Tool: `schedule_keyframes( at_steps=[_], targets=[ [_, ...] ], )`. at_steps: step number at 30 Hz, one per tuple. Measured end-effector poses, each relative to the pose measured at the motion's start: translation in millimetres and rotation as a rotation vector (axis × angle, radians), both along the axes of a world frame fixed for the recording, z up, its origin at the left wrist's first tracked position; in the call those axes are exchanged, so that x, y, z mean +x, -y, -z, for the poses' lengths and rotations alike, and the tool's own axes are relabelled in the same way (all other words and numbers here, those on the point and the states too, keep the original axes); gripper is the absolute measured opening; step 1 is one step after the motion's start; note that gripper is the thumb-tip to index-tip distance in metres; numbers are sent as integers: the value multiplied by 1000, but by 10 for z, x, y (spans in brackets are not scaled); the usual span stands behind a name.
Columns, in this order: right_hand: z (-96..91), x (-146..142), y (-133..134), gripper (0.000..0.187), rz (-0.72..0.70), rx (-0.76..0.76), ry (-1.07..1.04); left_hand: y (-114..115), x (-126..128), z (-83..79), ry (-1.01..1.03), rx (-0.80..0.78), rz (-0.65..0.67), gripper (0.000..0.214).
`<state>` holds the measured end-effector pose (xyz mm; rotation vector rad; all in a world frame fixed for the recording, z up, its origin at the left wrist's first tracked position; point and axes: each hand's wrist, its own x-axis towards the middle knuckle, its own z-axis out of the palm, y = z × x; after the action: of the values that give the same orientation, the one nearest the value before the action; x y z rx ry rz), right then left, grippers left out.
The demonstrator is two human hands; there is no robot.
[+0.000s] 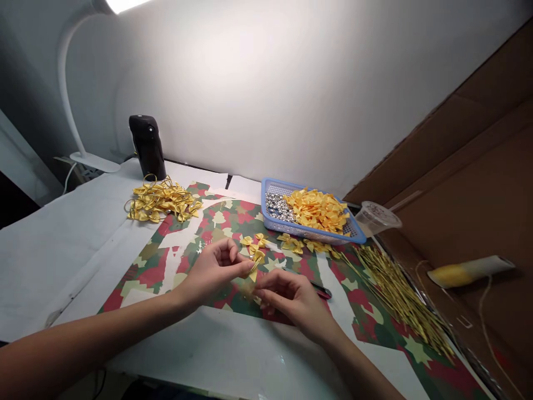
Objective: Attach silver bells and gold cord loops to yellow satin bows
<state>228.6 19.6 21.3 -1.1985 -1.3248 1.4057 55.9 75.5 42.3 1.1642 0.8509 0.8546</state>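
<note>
The left hand (212, 272) has its grip clamped on a yellow bow (255, 265), held above camouflage paper (145, 275) on the counter (50, 266). The right hand's (293, 300) fingers (266, 291) are together just below the bow; whatever they hold is too blurred to tell. Behind, a blue basket (266, 208) holds more bows (316, 211).

One head-worn camera, close above the table (62, 250), faces forward and down; the left forearm (83, 347) enters at 8 o'clock, the right forearm (362, 372) at 5.
</note>
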Motion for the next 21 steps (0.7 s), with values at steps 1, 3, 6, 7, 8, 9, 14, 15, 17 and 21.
schedule_keyframes(
  at_steps=[1,3,6,7,8,9,14,15,17,21],
  targets=[
    [-10,26,-10,20,34,11,18,-6,-3,-11,-1,-13,-9,41],
    [-33,86,-28,21,116,42,79,-19,-9,-31,6,-31,-26,43],
    [-55,177,-42,23,232,81,185,-37,-14,-42,23,-44,-51,45],
    [-56,202,-42,23,256,92,210,-42,-15,-39,30,-48,-59,45],
    [-56,224,-39,23,269,103,231,-48,-17,-35,37,-56,-66,45],
    [-54,240,-36,23,273,115,253,-53,-19,-29,46,-68,-73,45],
    [-88,248,-9,16,275,277,309,-70,-37,0,143,-132,-59,40],
    [-106,238,-2,13,309,359,309,-70,-39,6,159,-132,-45,37],
    [-143,211,20,5,393,537,283,-65,-40,16,171,-127,-15,30],
    [-172,147,68,13,431,666,113,-40,-20,33,162,-126,30,20]
  ],
)
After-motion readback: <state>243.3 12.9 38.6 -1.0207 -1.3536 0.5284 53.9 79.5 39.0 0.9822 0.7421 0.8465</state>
